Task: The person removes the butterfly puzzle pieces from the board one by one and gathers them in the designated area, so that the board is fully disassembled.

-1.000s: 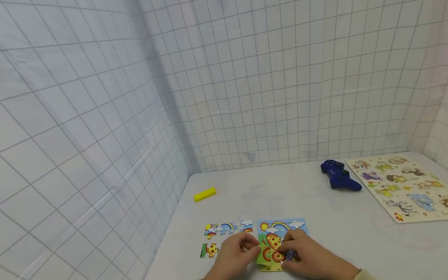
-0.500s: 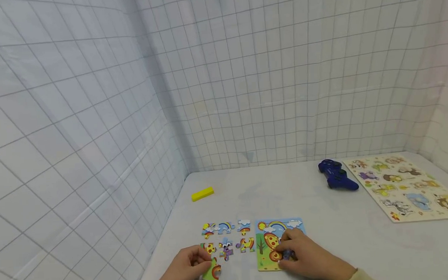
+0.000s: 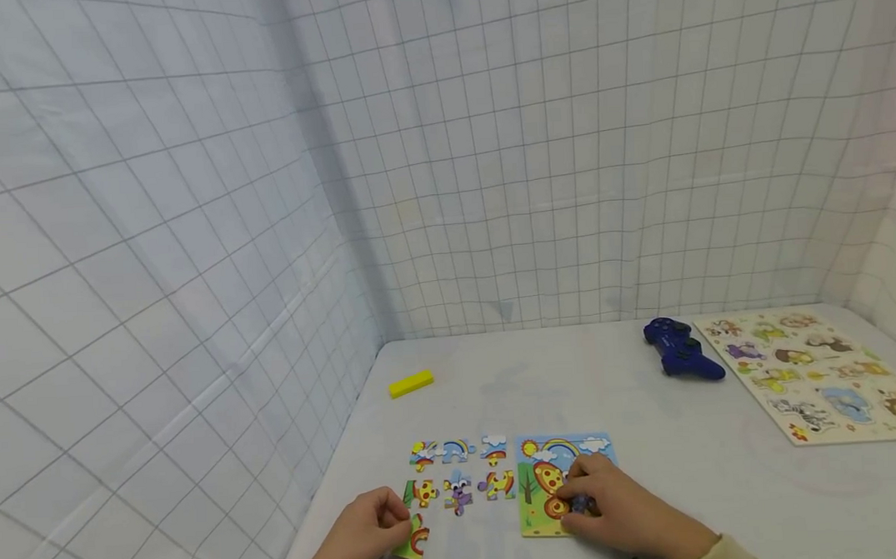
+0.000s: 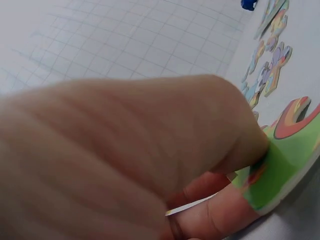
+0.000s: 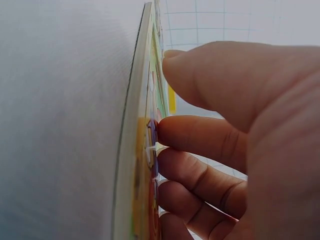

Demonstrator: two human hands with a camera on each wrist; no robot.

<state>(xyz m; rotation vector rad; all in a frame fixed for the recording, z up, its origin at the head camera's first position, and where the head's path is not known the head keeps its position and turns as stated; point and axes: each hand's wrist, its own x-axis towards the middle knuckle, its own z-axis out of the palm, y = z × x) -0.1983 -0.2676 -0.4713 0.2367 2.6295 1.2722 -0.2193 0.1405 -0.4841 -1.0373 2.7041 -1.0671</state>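
Low on the left in the head view, my left hand [image 3: 360,532] pinches a green jigsaw piece [image 3: 417,541] with a red and orange arc, close to the tabletop. The left wrist view shows thumb and fingers on the piece's green corner. Several loose jigsaw pieces [image 3: 457,491] lie in two rows just beyond, printed with rainbows, clouds and a purple butterfly body. To their right lies a square puzzle board [image 3: 535,524] with a butterfly picture. My right hand [image 3: 615,506] rests on its right half, fingertips touching the surface and covering part of the picture.
A yellow bar [image 3: 411,384] lies toward the back left of the white table [image 3: 558,383]. At the back right are a dark blue game controller [image 3: 680,351] and a large animal puzzle board [image 3: 813,380]. White gridded cloth walls [image 3: 519,185] enclose the table.
My left hand lifted the green jigsaw piece off the board, carried it left, and lowered it in front of the loose pieces. The right hand stays on the board.
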